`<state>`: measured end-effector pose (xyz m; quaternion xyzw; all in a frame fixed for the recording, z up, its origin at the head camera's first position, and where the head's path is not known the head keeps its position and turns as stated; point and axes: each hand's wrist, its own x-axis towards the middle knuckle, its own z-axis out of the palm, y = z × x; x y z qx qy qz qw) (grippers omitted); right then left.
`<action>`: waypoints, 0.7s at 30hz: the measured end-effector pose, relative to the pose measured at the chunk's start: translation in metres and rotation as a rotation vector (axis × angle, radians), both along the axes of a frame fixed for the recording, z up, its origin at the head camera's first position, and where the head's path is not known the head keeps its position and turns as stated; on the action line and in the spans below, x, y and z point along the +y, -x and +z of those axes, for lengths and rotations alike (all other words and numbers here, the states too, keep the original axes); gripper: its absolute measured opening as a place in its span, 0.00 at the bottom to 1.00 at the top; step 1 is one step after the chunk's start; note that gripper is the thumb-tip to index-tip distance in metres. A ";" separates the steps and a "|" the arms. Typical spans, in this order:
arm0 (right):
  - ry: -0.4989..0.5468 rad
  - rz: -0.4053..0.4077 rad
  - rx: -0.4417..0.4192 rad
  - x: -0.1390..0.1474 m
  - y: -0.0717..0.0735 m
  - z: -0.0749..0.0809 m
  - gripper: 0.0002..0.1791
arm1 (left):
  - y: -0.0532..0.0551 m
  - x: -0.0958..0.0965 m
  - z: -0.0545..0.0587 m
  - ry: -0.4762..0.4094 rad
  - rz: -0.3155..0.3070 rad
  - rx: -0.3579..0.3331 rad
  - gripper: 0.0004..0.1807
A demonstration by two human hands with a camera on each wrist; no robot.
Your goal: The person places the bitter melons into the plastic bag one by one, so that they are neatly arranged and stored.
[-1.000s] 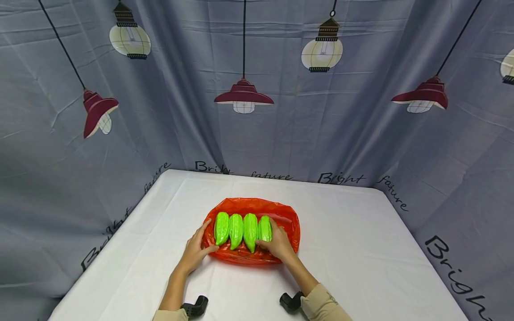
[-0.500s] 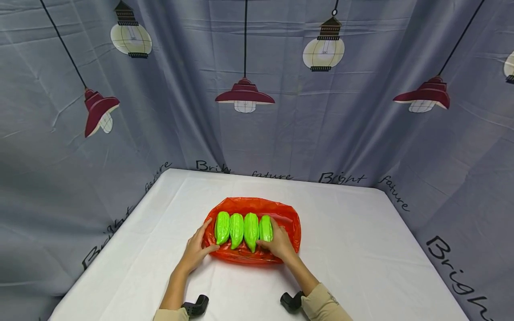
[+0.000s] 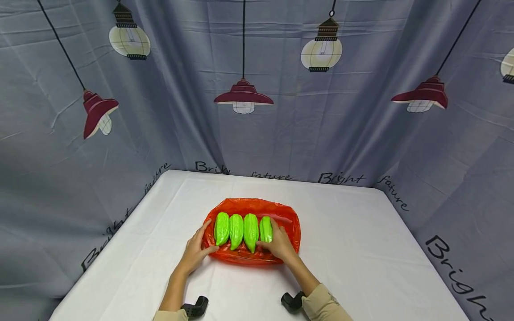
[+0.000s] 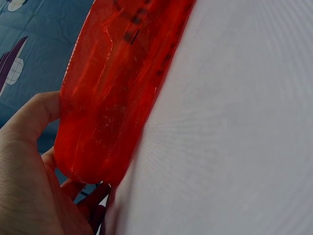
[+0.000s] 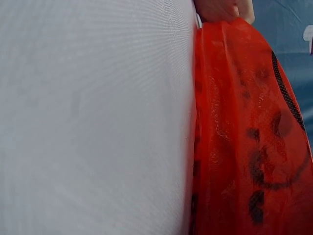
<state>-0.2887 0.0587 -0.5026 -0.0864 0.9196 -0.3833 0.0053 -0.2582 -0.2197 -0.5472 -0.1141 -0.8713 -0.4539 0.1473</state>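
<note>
Several bright green, ridged bitter melons (image 3: 236,232) lie side by side in a red plastic bag (image 3: 288,223), which is spread out with its mouth upward on the white table. My right hand (image 3: 278,243) reaches into the bag from the right and grips the rightmost bitter melon (image 3: 266,228) between thumb and fingers. At the bag's left end, my left hand (image 3: 194,252) holds the rim. In the left wrist view its thumb lies on the red plastic while the other fingers are partly hidden below. The right wrist view shows only a bit of my right hand (image 5: 226,11) above the bag's side.
The white-covered table (image 3: 345,249) spreads out around the bag. Behind it hangs a grey-blue curtain (image 3: 277,133) printed with lamps and lettering. Black devices (image 3: 196,306) are strapped to both wrists, close over the tabletop.
My right hand has shifted very slightly to the right with the rightmost bitter melon, and a narrow gap shows beside it. The left hand and the bag hold still.
</note>
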 end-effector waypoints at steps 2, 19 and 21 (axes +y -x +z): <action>0.007 -0.001 -0.008 0.000 -0.001 0.000 0.51 | 0.000 0.000 0.000 0.000 0.001 0.006 0.45; -0.002 0.008 -0.003 0.000 0.000 -0.002 0.50 | 0.001 0.000 -0.002 0.005 0.005 0.019 0.46; 0.002 0.017 0.010 0.000 -0.001 -0.001 0.50 | 0.000 -0.001 -0.001 0.005 0.007 0.021 0.46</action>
